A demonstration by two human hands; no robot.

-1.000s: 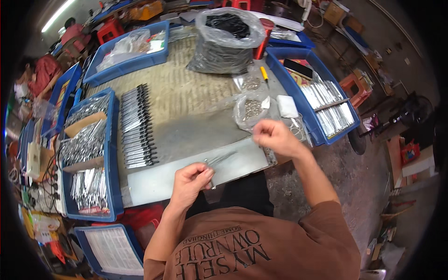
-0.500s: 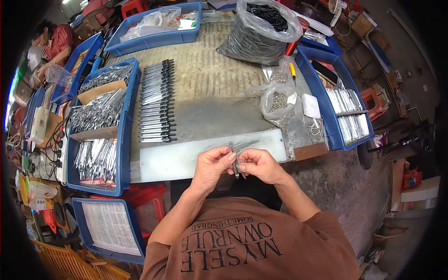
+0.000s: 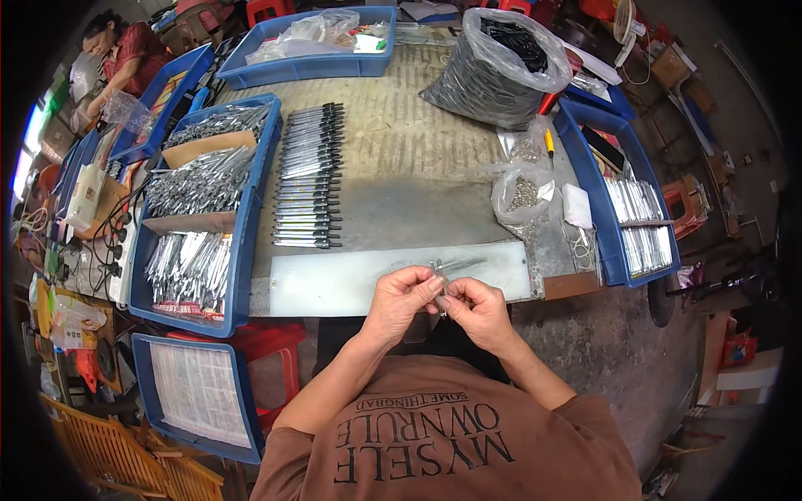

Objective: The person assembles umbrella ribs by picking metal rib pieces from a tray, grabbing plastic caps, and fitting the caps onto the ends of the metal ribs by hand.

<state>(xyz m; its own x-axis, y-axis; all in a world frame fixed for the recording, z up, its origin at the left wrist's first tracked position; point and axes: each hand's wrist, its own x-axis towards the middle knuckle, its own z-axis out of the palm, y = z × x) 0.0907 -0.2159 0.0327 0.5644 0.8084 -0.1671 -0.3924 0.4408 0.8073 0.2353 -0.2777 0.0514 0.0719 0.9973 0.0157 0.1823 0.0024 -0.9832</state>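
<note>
While both hands meet over the near edge of the table (image 3: 393, 179), the left hand (image 3: 401, 301) pinches a slim metal piece (image 3: 438, 269) between thumb and fingertips, and the right hand (image 3: 478, 309) grips it from the other side; the piece, partly hidden by the fingers, is over a white board (image 3: 334, 284) lying along that near edge; a row of metal rods (image 3: 307, 175) with dark ends lies toward the table's left edge, beside a divided blue bin (image 3: 256, 209); toward the right edge are a clear bag (image 3: 503, 203) of small metal parts, a yellow-handled tool (image 3: 549, 144) and another blue bin (image 3: 595, 200); a large bag (image 3: 480, 92) of black parts stands near the far right corner.
</note>
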